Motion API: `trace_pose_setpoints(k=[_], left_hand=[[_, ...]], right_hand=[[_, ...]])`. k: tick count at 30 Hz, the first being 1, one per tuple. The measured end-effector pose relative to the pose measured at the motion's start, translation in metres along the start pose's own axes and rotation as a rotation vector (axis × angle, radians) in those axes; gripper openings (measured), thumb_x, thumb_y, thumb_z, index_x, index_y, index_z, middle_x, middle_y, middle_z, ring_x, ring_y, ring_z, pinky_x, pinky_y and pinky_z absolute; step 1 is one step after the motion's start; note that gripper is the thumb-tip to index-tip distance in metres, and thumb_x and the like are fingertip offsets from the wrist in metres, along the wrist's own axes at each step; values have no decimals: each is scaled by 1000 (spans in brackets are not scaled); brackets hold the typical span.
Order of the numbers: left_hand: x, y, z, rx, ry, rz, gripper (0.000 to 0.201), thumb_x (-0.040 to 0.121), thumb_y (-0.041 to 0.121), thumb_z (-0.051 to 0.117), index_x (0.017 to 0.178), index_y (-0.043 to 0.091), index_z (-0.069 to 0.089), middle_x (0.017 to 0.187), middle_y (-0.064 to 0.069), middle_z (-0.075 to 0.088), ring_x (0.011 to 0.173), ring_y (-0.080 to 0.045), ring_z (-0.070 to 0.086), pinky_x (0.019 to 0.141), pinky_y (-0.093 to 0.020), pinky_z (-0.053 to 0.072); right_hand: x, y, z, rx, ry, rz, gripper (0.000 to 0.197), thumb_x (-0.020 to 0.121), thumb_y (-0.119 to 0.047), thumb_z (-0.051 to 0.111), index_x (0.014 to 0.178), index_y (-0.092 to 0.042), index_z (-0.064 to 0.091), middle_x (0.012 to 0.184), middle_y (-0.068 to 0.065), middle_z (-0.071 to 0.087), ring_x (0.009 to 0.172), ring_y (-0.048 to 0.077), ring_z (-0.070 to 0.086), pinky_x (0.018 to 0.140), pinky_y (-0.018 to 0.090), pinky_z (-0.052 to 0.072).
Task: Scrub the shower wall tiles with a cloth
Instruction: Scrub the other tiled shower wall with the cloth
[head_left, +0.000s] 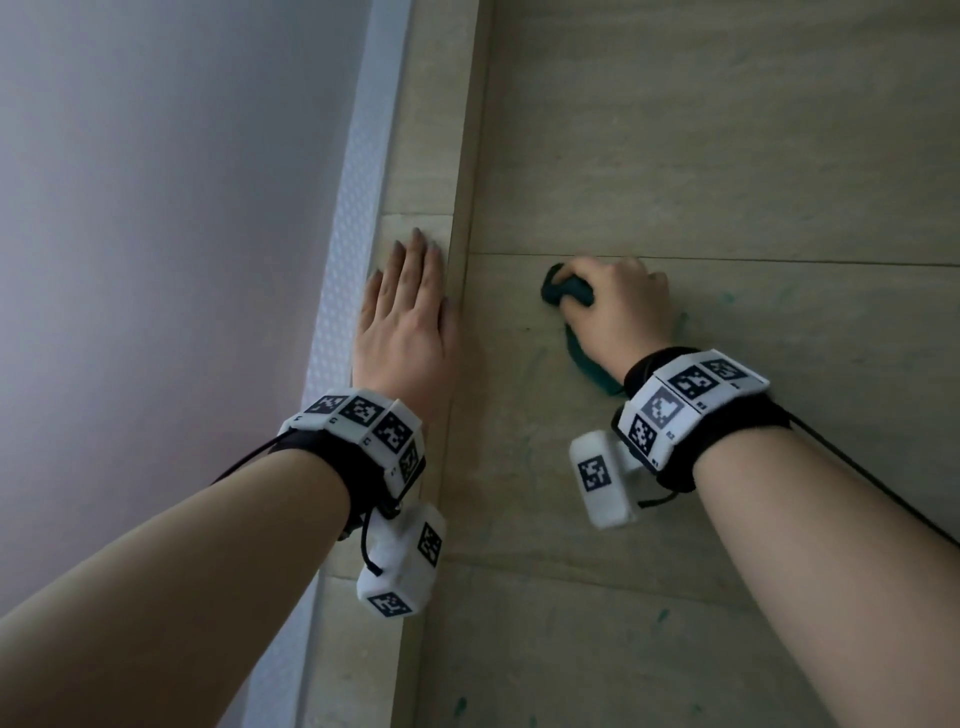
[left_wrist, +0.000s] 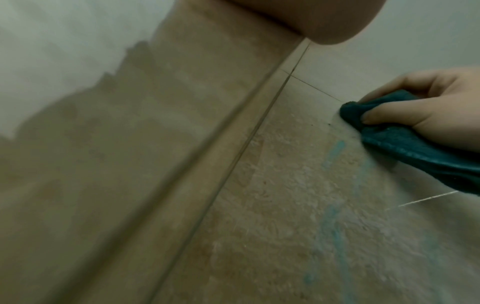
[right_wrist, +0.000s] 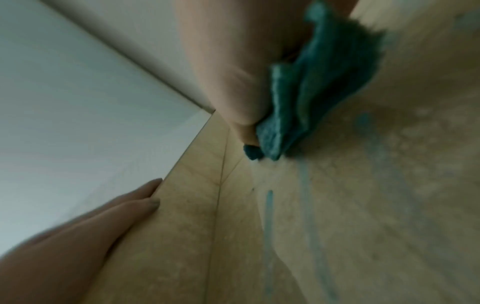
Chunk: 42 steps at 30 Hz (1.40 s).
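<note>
Head view: left hand (head_left: 402, 317) lay flat, fingers straight, on the narrow tiled strip (head_left: 415, 208) at frame centre-left; right hand (head_left: 615, 301) gripped a bunched teal cloth (head_left: 563, 291) against the wall tiles (head_left: 727, 156), centre right. Left wrist view: cloth (left_wrist: 405, 144) at right edge, pressed on tile, teal streaks (left_wrist: 335, 150) below it. Right wrist view: blurred; cloth (right_wrist: 298, 98) upper centre, left fingers (right_wrist: 140, 203) straight at lower left.

Left hand: your left hand (head_left: 402, 322) lies flat, fingers straight, on the narrow tile strip (head_left: 415, 156) beside the white frame (head_left: 358, 208).
Right hand: your right hand (head_left: 618, 306) grips the bunched teal cloth (head_left: 563, 291) against the wall tiles (head_left: 727, 156), just under a grout line (head_left: 779, 260).
Marks: teal smears (head_left: 727, 299) lie near the cloth.
</note>
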<state>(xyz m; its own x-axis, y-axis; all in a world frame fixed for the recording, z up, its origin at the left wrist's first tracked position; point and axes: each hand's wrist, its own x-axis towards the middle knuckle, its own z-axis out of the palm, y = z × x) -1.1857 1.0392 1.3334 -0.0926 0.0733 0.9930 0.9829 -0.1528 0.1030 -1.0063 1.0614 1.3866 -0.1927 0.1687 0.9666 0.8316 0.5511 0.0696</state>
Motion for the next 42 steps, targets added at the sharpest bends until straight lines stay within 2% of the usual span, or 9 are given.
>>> trace_pose_setpoints(k=[9,16,18,20,22,26,29,32,42], left_hand=[[0,1,0,-7,6,-14,52,105,27,23,153,16,9,161,1,1,148,-11,-5,115,-22,-12],[-1,1,1,-8,14,-4,51,105,27,23,153,15,10,161,0,2,148,-12,-4,115,-22,-12],[-1,0,2,-7,17,1,52,105,27,23,153,15,10,161,0,2,148,-12,-4,115,-21,-12],[0,0,2,-8,20,0,52,105,26,24,153,15,10,161,0,2,148,-12,-4,114,-21,-12],[0,0,3,-10,19,-5,52,104,26,24,154,15,10,161,1,2,148,-12,-4,114,-21,-12],[-1,-1,4,-2,23,-2,52,104,28,22,154,16,9,161,2,1,148,-10,-5,114,-21,-13],[0,-1,4,3,26,0,52,105,28,22,154,16,8,161,3,0,147,-9,-6,114,-20,-14],[1,-1,4,16,28,7,52,105,28,22,153,17,7,161,3,-1,147,-9,-6,113,-19,-15],[-1,-3,5,-13,39,16,53,103,29,21,153,15,13,161,-1,6,148,-13,-1,115,-21,-11]], right_hand=[[-41,-5,21,-113,-245,-422,15,89,-19,55,101,-15,63,99,5,66,99,28,50,82,36,30],[-27,0,16,-55,-13,-166,12,90,-14,56,98,-10,64,95,11,65,101,30,50,85,38,36],[-46,-10,27,-32,-137,-314,12,85,-10,61,94,-4,65,90,15,64,95,33,53,75,40,43],[-63,-17,33,-29,-262,-509,10,75,-6,69,83,-1,65,77,14,64,83,33,56,61,33,35],[-65,-18,34,-103,-302,-629,12,77,-11,70,87,-6,66,78,8,66,82,30,56,65,31,33],[-31,-6,15,-214,-198,-450,22,95,-20,50,115,-19,61,110,5,63,105,26,49,92,36,31],[7,7,1,-149,49,-164,21,94,-17,51,112,-17,63,109,14,59,104,33,49,89,39,34],[26,8,7,-30,74,0,22,92,-12,52,110,-17,64,110,18,53,100,38,51,85,40,40],[-52,-18,47,158,-367,-452,31,90,-8,54,114,-23,66,102,17,53,94,36,53,80,39,45]])
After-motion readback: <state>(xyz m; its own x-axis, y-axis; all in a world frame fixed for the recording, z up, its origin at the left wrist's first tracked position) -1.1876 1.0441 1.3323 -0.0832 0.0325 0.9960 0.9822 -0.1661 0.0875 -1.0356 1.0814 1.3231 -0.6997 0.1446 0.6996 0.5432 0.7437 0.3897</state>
